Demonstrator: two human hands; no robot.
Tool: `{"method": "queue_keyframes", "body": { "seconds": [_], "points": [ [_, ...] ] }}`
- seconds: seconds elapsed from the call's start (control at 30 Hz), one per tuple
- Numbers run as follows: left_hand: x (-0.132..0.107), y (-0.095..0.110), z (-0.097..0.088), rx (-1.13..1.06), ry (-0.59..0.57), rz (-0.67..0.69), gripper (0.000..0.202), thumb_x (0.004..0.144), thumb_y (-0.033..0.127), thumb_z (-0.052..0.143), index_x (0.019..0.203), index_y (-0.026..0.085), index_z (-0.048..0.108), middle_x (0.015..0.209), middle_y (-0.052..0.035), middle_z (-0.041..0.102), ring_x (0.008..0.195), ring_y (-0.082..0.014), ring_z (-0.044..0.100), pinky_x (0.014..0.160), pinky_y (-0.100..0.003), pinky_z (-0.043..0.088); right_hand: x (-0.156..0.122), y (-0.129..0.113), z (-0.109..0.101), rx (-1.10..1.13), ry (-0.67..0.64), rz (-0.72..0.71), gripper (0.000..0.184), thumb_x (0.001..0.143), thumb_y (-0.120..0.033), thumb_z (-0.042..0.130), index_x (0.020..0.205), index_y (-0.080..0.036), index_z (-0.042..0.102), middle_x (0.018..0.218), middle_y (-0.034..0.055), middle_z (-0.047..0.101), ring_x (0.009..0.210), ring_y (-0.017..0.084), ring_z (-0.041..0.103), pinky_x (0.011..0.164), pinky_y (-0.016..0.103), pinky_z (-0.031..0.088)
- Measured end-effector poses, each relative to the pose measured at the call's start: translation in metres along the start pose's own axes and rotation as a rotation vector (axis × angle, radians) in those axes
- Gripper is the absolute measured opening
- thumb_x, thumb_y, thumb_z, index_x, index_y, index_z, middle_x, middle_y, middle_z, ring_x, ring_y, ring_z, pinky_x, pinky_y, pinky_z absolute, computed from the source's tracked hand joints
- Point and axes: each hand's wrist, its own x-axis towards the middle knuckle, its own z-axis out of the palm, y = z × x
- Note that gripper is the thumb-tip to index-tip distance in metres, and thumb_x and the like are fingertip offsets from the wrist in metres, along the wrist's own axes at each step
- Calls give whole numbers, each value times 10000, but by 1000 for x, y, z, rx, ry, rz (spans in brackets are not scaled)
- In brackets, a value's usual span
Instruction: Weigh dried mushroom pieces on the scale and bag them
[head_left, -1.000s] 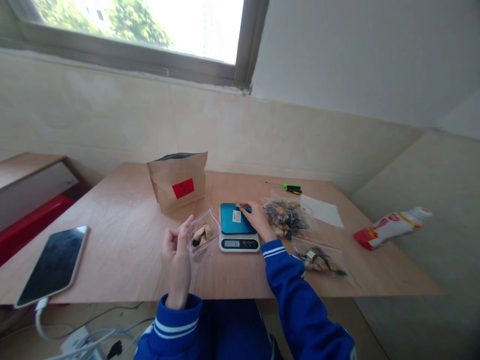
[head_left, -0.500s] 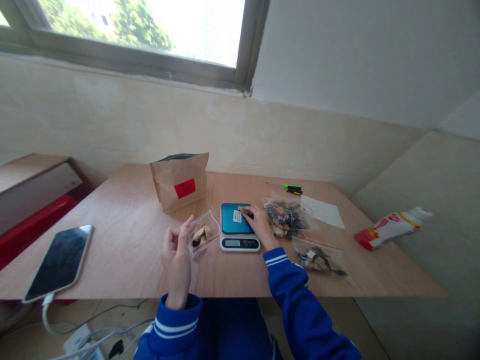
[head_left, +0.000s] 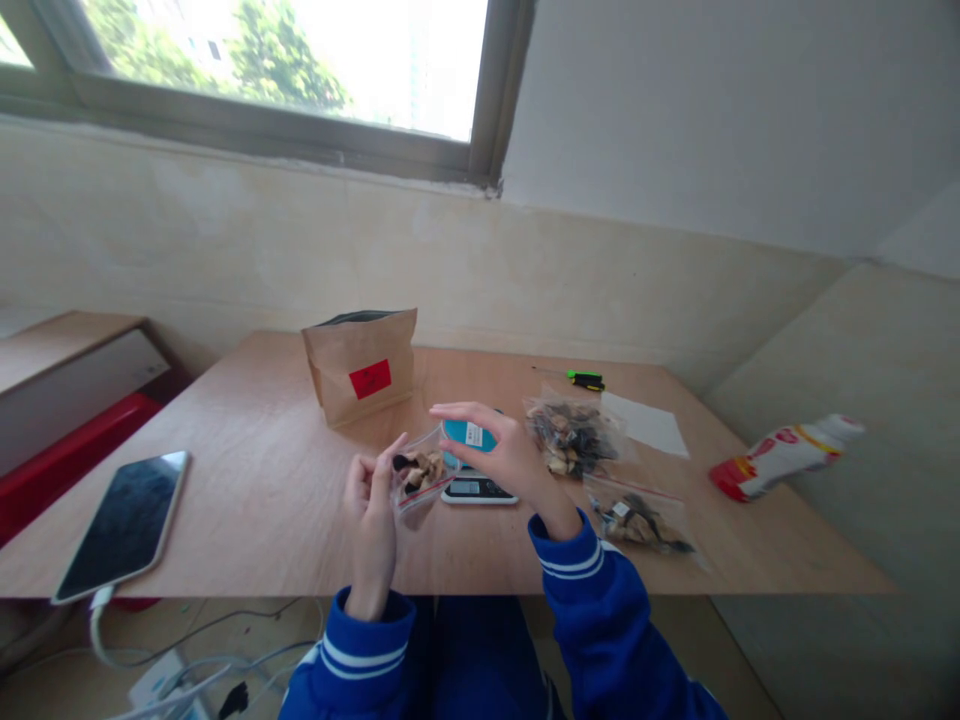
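Centrally, the person's left hand rises above a plywood table, its fingers curled narrowly and pinching the edge of a small clear zip bag. The bag, lifted off the table, holds a few pale and dark dried pieces and sits between the two hands. The right hand is open wide, palm down, with its fingers stretched toward the bag above a digital scale. The hand and bag hide much of the scale's teal platform; whether either touches it cannot be told. Both sleeves are blue with white stripes. To the right of the scale lie two more zip bags of dried pieces, the nearer one to the scale lying farther back on the table. Behind them are a green-handled screwdriver and a white paper sheet. A kraft paper bag with a red label stands upright at the back, left of the scale. A smartphone lies at the left, with a white charging cable attached. A red-and-white tube lies on the right.
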Motion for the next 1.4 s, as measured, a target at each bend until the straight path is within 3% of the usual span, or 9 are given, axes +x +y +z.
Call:
{"method": "queue_keyframes", "body": {
  "seconds": [0.33, 0.5, 0.67, 0.77, 0.83, 0.93, 1.03, 1.23, 1.4],
  "points": [
    [0, 10, -4, -184, -218, -113, 344, 801, 398, 636, 678, 208, 376, 1172, -151, 687, 1048, -311, 669, 882, -506, 534, -36, 35, 5, 141, 184, 232, 343, 914, -413, 528, 1188, -232, 625, 1248, 74, 642, 1148, 181, 596, 996, 358, 466],
    [3, 24, -1, -183, -378, -238, 292, 773, 396, 649, 688, 210, 441, 1189, -142, 682, 1084, -319, 649, 910, -513, 515, -55, 30, 17, 297, 180, 286, 314, 838, -492, 614, 876, -188, 684, 986, 69, 716, 992, 201, 648, 889, 345, 517],
    [7, 18, -6, -202, -462, -288, 431, 817, 582, 520, 634, 192, 541, 1166, -145, 691, 1093, -330, 641, 920, -502, 499, -63, 25, 29, 304, 583, 371, 244, 808, -434, 665, 791, -192, 648, 720, 2, 656, 677, 145, 625, 661, 263, 513],
    [4, 9, -11, -166, -519, -261, 556, 796, 689, 466, 872, 173, 660, 1120, -153, 706, 1070, -317, 652, 898, -465, 511, -66, 25, 34, 287, 823, 411, 252, 807, -436, 662, 821, -186, 637, 665, -16, 614, 628, 131, 594, 616, 242, 489],
    [0, 4, -11, -59, -461, -174, 503, 794, 626, 549, 982, 173, 660, 1067, -124, 721, 1027, -282, 671, 891, -410, 516, -68, 25, 37, 282, 859, 420, 258, 804, -439, 664, 814, -183, 630, 664, -15, 610, 633, 133, 595, 623, 244, 489],
    [-5, -2, -9, 88, -282, -10, 310, 838, 486, 591, 888, 186, 648, 922, -55, 731, 921, -218, 696, 855, -327, 522, -72, 23, 43, 273, 819, 433, 267, 807, -450, 658, 803, -186, 621, 663, -11, 612, 637, 139, 603, 617, 246, 491],
    [-6, -4, -8, 141, -169, 64, 294, 857, 473, 567, 810, 189, 625, 809, -21, 705, 786, -177, 695, 723, -264, 536, -76, 20, 46, 251, 781, 437, 286, 837, -473, 613, 821, -187, 628, 643, -13, 597, 600, 131, 585, 573, 235, 483],
    [-7, 0, -13, 164, -84, 61, 303, 839, 481, 583, 794, 182, 602, 642, 31, 611, 554, -100, 592, 506, -178, 459, -80, 18, 44, 221, 734, 410, 307, 887, -470, 544, 867, -180, 643, 607, -15, 594, 574, 133, 577, 576, 244, 483],
    [-5, 2, -18, 193, -52, 107, 309, 797, 485, 628, 807, 176, 611, 646, 30, 620, 531, -97, 588, 479, -177, 453, -83, 21, 41, 163, 734, 344, 262, 893, -413, 563, 836, -184, 675, 799, 33, 673, 793, 171, 634, 765, 290, 491]
  ]
}}
